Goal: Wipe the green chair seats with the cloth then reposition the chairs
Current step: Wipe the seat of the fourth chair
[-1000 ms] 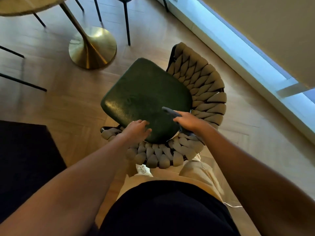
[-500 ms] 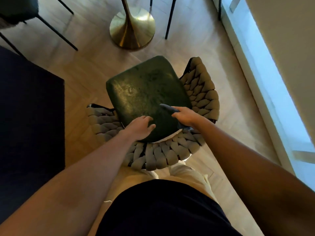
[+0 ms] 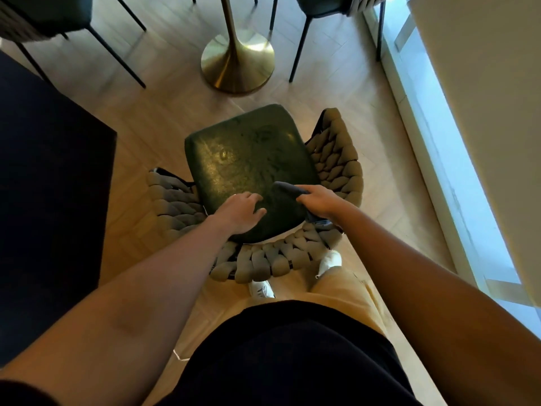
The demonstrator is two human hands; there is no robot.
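A chair with a dark green seat (image 3: 248, 159) and a woven beige backrest (image 3: 333, 159) stands right in front of me on the wooden floor. My left hand (image 3: 238, 212) rests flat on the near edge of the seat, fingers relaxed. My right hand (image 3: 317, 202) grips a dark grey cloth (image 3: 285, 189) at the seat's near right corner, close to the backrest. Part of the cloth hangs below my palm. The seat's surface shows faint smeared marks.
A gold table base (image 3: 237, 61) stands beyond the chair. Two more dark chairs with thin black legs are at the back left (image 3: 52, 13) and back right (image 3: 322, 7). A dark rug (image 3: 44, 186) lies left. A glass wall (image 3: 439, 148) runs along the right.
The chair has turned so its seat faces the table base, and it sits nearer the table. Both hands stayed at the seat's near edge.
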